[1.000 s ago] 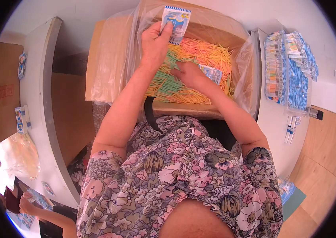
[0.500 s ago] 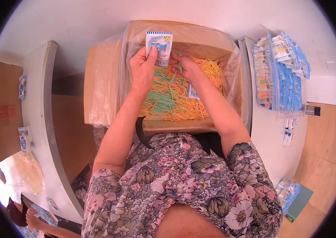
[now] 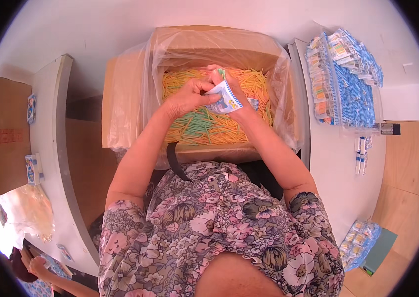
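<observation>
Over an open cardboard box (image 3: 113, 99) lined with clear plastic, my left hand (image 3: 187, 100) pinches a small blue-and-white printed packet (image 3: 225, 100), now tilted. Close against it, my right hand (image 3: 236, 89) is closed around a few thin green sticks (image 3: 222, 74), whose ends show above the fingers. The packet covers part of the right hand, so whether the sticks touch its opening cannot be made out. Beneath both hands lies a layer of loose thin sticks (image 3: 194, 128), yellow, orange and green. Another packet (image 3: 253, 103) lies on them beside my right wrist.
On the right table (image 3: 333, 168), a clear plastic bin (image 3: 340, 94) is heaped with filled packets. A blue bag of packets (image 3: 360, 242) sits lower right. The left table (image 3: 56, 148) carries a few packets and a cardboard box (image 3: 9, 133). Another person's hand (image 3: 36, 267) shows lower left.
My left hand has lowered the packet and turned it from upright to slanting toward my right hand. The right hand has come up against it, still with the green sticks.
</observation>
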`<move>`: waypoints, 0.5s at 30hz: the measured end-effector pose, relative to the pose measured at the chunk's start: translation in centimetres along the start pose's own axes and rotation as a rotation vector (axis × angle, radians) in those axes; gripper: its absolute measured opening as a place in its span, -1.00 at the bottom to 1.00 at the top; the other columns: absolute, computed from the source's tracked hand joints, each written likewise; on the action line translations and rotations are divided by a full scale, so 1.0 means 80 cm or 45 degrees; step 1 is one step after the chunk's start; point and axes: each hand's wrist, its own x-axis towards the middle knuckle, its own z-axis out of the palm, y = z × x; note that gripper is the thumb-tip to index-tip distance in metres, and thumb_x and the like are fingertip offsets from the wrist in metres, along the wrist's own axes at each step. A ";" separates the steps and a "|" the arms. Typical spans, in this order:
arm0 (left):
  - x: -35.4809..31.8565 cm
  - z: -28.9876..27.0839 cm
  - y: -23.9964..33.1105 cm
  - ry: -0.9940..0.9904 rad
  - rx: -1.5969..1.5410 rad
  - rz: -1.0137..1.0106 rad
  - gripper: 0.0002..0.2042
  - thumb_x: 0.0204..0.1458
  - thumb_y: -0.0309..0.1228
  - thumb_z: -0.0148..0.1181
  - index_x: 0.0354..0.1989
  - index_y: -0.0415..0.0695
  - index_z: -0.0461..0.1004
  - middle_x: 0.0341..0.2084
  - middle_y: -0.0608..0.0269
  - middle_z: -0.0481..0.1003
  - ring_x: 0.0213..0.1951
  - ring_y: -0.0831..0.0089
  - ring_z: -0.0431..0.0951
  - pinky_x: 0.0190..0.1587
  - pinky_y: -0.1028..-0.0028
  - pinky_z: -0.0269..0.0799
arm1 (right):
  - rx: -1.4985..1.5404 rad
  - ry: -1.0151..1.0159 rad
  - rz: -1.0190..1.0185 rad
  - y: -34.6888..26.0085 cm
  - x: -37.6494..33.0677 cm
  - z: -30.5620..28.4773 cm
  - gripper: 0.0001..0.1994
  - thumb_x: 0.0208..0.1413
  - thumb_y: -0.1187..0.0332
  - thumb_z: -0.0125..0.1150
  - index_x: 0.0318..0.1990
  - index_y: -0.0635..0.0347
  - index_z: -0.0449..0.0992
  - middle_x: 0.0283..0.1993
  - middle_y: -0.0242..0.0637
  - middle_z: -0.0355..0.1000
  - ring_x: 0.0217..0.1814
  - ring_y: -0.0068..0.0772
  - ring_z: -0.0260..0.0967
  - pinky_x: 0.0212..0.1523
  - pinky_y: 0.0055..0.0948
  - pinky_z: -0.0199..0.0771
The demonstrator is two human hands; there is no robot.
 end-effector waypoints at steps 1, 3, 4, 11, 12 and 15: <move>-0.001 0.005 0.000 -0.027 -0.003 0.041 -0.85 0.00 -0.45 0.20 -0.26 -0.19 0.57 -0.38 0.40 0.53 -0.30 0.66 0.44 -0.17 0.57 0.35 | -0.052 -0.009 -0.147 0.006 -0.003 -0.004 -0.62 0.19 0.11 0.05 -0.12 0.30 0.32 -0.37 -0.33 0.31 -0.34 -0.52 0.30 -0.33 -0.54 0.35; -0.002 0.009 -0.001 -0.054 -0.004 0.082 -0.85 0.00 -0.47 0.20 -0.25 -0.20 0.57 -0.39 0.41 0.53 -0.31 0.67 0.44 -0.20 0.59 0.36 | -0.132 0.082 -0.192 0.010 -0.009 -0.007 -0.66 0.15 0.14 0.10 -0.17 0.29 0.34 -0.37 -0.33 0.31 -0.35 -0.51 0.29 -0.33 -0.52 0.35; -0.001 0.007 -0.005 -0.107 0.048 0.071 -0.84 0.00 -0.47 0.21 -0.25 -0.21 0.57 -0.39 0.41 0.53 -0.32 0.68 0.43 -0.22 0.60 0.36 | -0.217 0.173 -0.232 0.011 -0.012 -0.010 -0.69 0.11 0.18 0.15 -0.22 0.27 0.36 -0.37 -0.33 0.31 -0.36 -0.49 0.29 -0.33 -0.50 0.35; -0.002 0.019 -0.011 -0.121 0.096 0.183 -0.86 -0.01 -0.49 0.21 -0.30 -0.26 0.57 -0.46 0.42 0.52 -0.37 0.70 0.41 -0.27 0.60 0.36 | -1.290 0.395 -1.108 -0.029 -0.025 -0.001 -0.72 -0.06 0.20 0.26 -0.31 0.22 0.43 -0.40 -0.27 0.37 -0.42 -0.30 0.35 -0.37 -0.40 0.35; -0.001 0.022 -0.008 -0.125 0.098 0.187 -0.86 -0.01 -0.49 0.21 -0.30 -0.26 0.57 -0.46 0.42 0.52 -0.37 0.70 0.41 -0.27 0.60 0.36 | -1.250 0.281 -0.759 -0.040 -0.032 -0.002 -0.69 -0.06 0.15 0.26 -0.34 0.21 0.42 -0.45 -0.26 0.39 -0.44 -0.30 0.36 -0.39 -0.39 0.35; -0.003 0.026 -0.004 -0.006 0.225 0.373 -0.90 -0.01 -0.50 0.20 -0.36 -0.26 0.57 -0.52 0.45 0.51 -0.41 0.70 0.40 -0.31 0.60 0.35 | -1.299 0.221 -0.409 -0.057 -0.038 0.010 -0.63 -0.07 0.06 0.28 -0.41 0.21 0.39 -0.55 -0.24 0.39 -0.51 -0.31 0.37 -0.46 -0.38 0.34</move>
